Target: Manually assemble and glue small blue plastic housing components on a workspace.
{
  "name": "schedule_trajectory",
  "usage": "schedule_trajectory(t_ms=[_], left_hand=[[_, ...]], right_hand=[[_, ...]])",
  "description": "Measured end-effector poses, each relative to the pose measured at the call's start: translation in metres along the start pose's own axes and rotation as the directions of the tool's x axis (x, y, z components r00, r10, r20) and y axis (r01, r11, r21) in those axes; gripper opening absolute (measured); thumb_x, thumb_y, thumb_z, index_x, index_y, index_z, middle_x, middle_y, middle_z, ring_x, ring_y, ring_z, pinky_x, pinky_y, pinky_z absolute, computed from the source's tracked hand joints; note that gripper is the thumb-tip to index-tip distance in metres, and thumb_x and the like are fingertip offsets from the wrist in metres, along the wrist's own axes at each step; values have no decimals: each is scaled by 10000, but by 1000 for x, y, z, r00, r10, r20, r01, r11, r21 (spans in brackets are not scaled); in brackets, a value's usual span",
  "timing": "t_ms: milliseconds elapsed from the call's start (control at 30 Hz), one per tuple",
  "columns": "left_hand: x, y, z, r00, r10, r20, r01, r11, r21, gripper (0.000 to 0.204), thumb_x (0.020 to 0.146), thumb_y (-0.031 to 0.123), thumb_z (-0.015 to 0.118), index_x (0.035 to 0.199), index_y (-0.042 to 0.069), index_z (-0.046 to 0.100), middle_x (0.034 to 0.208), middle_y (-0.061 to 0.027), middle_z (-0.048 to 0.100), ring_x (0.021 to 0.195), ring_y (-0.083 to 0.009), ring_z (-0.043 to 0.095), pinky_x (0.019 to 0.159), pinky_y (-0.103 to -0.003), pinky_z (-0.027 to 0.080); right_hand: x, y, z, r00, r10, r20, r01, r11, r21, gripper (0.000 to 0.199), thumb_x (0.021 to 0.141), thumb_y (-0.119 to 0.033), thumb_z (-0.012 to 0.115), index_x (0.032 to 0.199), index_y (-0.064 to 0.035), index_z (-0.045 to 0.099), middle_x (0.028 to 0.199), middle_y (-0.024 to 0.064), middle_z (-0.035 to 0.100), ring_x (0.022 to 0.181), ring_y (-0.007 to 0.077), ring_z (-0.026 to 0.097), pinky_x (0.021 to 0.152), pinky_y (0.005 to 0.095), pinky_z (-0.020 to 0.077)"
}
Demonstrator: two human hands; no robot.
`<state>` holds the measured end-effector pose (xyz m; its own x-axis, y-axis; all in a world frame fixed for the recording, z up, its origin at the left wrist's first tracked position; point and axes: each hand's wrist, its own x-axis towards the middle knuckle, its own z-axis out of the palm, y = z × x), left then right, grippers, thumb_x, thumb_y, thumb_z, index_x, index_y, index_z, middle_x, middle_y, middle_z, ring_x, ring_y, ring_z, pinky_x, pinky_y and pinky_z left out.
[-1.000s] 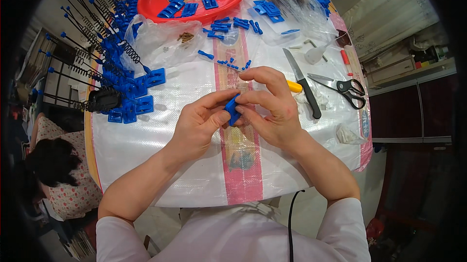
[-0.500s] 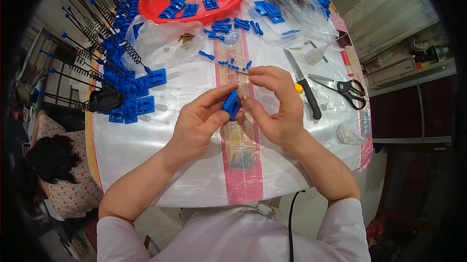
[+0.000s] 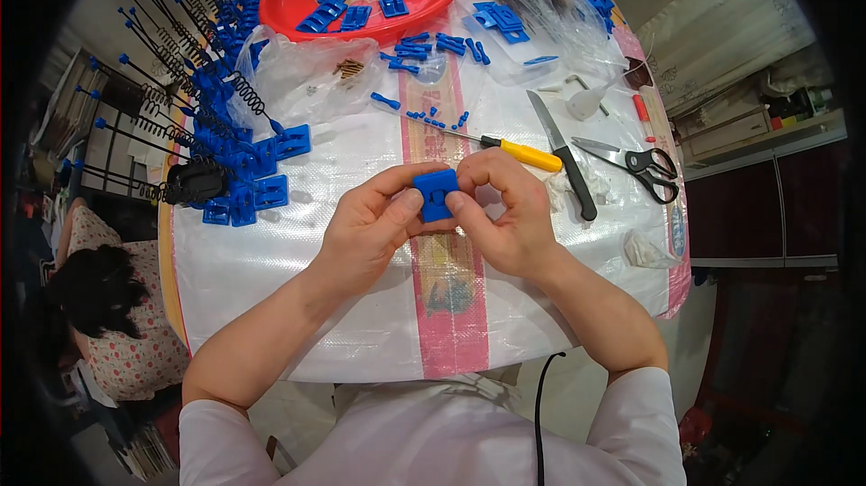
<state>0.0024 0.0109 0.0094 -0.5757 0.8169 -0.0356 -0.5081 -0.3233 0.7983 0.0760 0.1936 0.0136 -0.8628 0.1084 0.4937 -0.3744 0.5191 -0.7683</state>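
Observation:
Between my two hands, above the middle of the table, is a blue square plastic plate (image 3: pixel 437 193) with a round recess in its face. My left hand (image 3: pixel 374 215) grips its left edge between thumb and fingers. My right hand (image 3: pixel 510 211) pinches the right edge, thumb on the front. Just beyond my fingers lies a screwdriver (image 3: pixel 530 156) with a yellow handle, its shaft pointing left. Tiny blue plastic pegs (image 3: pixel 433 120) lie past its shaft. Farther off are blue dumbbell-shaped pieces (image 3: pixel 413 48).
A red tray (image 3: pixel 271 12) with blue parts stands at the back. Blue bases with springs and rods (image 3: pixel 262 157) crowd the left. A bag with brass screws (image 3: pixel 348 68) lies in front of the tray. On the right are a knife (image 3: pixel 577 181), scissors (image 3: pixel 651 166) and a red marker (image 3: pixel 643 116).
My right hand has come in to the blue plate and now grips its right edge. The plate has turned to face me more. The screwdriver handle has come into view beyond my right hand.

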Motion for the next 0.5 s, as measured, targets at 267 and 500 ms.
schedule_trajectory(t_ms=[267, 500], left_hand=[[-1, -1, -3, 999, -44, -29, 44, 999, 4, 379, 1036, 155, 493, 1347, -61, 484, 1228, -155, 614, 1085, -239, 659, 964, -400, 561], [-2, -1, -11, 996, -58, -67, 66, 989, 129, 329, 1002, 126, 546, 1277, -51, 585, 1046, -96, 680, 863, -148, 671, 765, -281, 560]], right_hand=[[-7, 3, 1, 966, 228, 125, -252, 941, 226, 130, 919, -110, 612, 872, 1, 561, 809, 49, 571, 680, 94, 533, 589, 263, 440], [-7, -5, 1, 921, 338, 194, -387, 857, 341, 106, 934, -78, 593, 886, 2, 542, 826, 40, 571, 709, 76, 561, 605, 250, 466]])
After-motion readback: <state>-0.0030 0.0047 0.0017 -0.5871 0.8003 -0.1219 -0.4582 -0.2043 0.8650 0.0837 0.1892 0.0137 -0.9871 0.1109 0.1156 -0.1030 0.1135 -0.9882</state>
